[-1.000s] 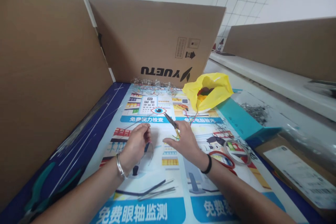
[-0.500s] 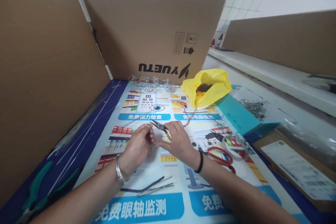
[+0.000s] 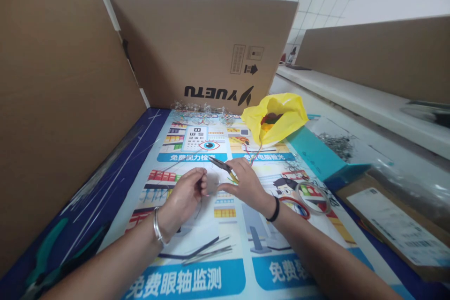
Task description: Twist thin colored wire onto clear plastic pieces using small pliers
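My right hand (image 3: pixel 245 183) is closed round the yellow handles of a pair of needle-nose pliers (image 3: pixel 221 164). Their dark jaws point up and to the left, above and apart from my left fingertips. My left hand (image 3: pixel 187 195) pinches a thin wire (image 3: pixel 198 208); part of it hangs below the palm, and the fingers hide the rest. Below both hands, several short thin rods (image 3: pixel 207 252) lie on the printed sheet (image 3: pixel 225 225). Red-handled scissors (image 3: pixel 297 206) and a clear ring-shaped roll (image 3: pixel 314 198) lie beside my right wrist.
A yellow bag (image 3: pixel 281 126) with coloured contents stands at the back right. Tangled wire (image 3: pixel 204 111) lies along the cardboard wall (image 3: pixel 197 47). Green-handled pliers (image 3: pixel 49 253) rest at the lower left. A cardboard package (image 3: pixel 397 225) and a teal box flap (image 3: pixel 316 159) are at the right.
My right hand has moved a little right, carrying the pliers away from my left fingertips. My left hand stays nearly in place, still pinching.
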Motion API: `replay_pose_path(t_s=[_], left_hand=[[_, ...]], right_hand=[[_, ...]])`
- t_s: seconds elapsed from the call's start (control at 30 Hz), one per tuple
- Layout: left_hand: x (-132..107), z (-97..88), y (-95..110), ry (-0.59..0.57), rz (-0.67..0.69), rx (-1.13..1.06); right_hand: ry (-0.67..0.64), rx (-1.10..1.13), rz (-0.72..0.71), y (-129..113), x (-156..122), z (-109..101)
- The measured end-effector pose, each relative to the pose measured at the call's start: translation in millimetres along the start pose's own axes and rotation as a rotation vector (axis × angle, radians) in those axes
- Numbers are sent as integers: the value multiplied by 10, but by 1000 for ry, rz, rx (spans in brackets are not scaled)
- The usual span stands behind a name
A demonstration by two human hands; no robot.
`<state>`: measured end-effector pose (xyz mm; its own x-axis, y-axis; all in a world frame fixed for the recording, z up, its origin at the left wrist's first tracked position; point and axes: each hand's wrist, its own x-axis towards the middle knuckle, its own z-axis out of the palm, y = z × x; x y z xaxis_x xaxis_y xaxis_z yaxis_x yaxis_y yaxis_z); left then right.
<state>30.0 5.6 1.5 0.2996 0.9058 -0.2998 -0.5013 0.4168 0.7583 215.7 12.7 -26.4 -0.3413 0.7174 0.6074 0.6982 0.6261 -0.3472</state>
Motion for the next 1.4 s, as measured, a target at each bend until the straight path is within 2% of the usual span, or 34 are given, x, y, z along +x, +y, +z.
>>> replay_pose_path(t_s=[0.2, 0.4, 0.57, 0.67, 1.03, 1.4], left_hand=[[0, -4, -9, -4, 0, 2], [40, -52, -24, -18, 40, 17], [52, -53, -20, -15, 39, 5], [54, -51, -24, -14, 42, -4], [33, -28, -26, -2, 54, -41], [10, -5, -23, 15, 74, -45]], right_hand=[[-42, 107, 41, -29, -6, 17], [-121, 355, 247, -146, 32, -18], [-122, 580, 441, -144, 46, -47], [-115, 623, 490, -146, 44, -43], [-136, 736, 549, -240, 15, 18], [-96, 565, 457, -233, -3, 43]])
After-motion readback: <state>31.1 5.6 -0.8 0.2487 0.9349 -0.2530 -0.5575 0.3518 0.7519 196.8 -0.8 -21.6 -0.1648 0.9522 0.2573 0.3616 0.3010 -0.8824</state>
